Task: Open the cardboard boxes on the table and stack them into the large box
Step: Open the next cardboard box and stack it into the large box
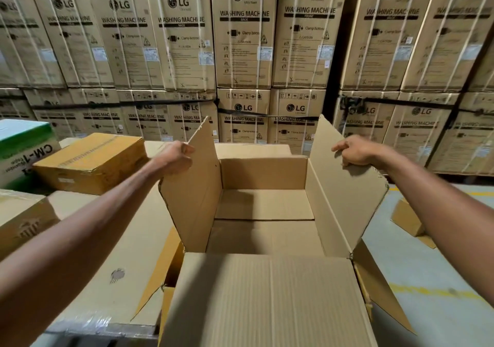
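An open, empty cardboard box (263, 175) stands in front of me with its four flaps raised or folded out. My left hand (175, 158) grips the upper edge of the left side flap (197, 186). My right hand (355, 150) holds the upper edge of the right side flap (344, 186). Both flaps stand nearly upright and lean slightly outward. The near flap (267, 301) folds toward me. This box seems to sit inside a larger box whose darker flaps (379, 290) stick out at its lower corners.
A closed yellow-brown box (91, 162) lies at the left, beside a green and white carton (24, 149). Flat cardboard (128, 239) covers the surface at my left. Stacked washing machine cartons (243, 39) wall the back. Loose cardboard (409, 218) lies on the floor at right.
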A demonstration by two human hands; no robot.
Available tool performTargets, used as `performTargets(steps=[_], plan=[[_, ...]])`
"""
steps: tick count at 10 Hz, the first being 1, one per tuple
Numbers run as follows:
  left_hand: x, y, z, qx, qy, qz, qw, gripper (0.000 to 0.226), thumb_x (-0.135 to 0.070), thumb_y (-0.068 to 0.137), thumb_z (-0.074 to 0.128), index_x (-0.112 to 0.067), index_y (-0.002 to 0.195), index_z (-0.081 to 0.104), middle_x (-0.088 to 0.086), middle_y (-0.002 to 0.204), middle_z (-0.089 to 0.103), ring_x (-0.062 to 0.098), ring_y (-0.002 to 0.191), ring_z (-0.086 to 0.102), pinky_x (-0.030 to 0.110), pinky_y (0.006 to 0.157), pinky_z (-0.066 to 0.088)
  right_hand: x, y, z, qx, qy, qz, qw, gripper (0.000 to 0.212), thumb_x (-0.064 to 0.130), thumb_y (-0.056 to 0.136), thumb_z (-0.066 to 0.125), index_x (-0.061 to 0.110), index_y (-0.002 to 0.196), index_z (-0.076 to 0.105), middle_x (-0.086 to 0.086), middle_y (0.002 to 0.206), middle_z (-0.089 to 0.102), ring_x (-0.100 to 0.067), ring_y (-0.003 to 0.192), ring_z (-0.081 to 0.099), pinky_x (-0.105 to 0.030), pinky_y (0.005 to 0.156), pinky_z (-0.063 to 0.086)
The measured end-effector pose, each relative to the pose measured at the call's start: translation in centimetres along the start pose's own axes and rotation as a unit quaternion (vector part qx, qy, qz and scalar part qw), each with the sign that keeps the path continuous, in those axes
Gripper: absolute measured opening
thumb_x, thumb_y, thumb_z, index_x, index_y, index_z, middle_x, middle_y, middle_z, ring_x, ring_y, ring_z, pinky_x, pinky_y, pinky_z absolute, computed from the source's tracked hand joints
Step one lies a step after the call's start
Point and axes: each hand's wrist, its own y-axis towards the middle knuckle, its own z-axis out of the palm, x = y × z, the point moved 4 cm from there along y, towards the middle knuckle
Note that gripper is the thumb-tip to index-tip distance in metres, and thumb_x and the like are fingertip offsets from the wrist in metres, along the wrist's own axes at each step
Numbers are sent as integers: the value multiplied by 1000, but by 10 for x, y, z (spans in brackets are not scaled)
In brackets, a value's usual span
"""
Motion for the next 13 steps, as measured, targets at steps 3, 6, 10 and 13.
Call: performTargets(steps=[3,6,10,13], plan=[[-3,-26,43,26,51,-6,998,57,7,89,61,-6,144,50,12,151,48,27,139,46,38,112,41,-23,2,49,11,3,20,1000,58,-9,89,40,9,141,54,-12,133,61,-14,77,63,-24,67,50],[31,-27,66,27,52,-13,998,61,9,87,55,-9,145,51,10,151,48,26,142,43,39,114,37,-42,-10,69,13,2,38,999,52,-2,94,46,17,142,55,-6,141,56,-16,98,45,-26,85,30],[40,-26,61,32,30,-26,999,64,10,87,52,-12,147,49,9,153,46,26,142,42,38,111,41,-55,-1,72,8,-2,35,999,57,-3,90,52,18,143,53,-5,143,54,-17,109,49,-26,91,34],[52,-32,49,66,-2,-25,998,55,2,93,55,-14,146,50,8,152,47,26,139,45,45,114,39,-66,-4,64,25,-100,40,994,60,26,82,74,30,139,56,0,146,52,-28,132,48,-44,106,44]])
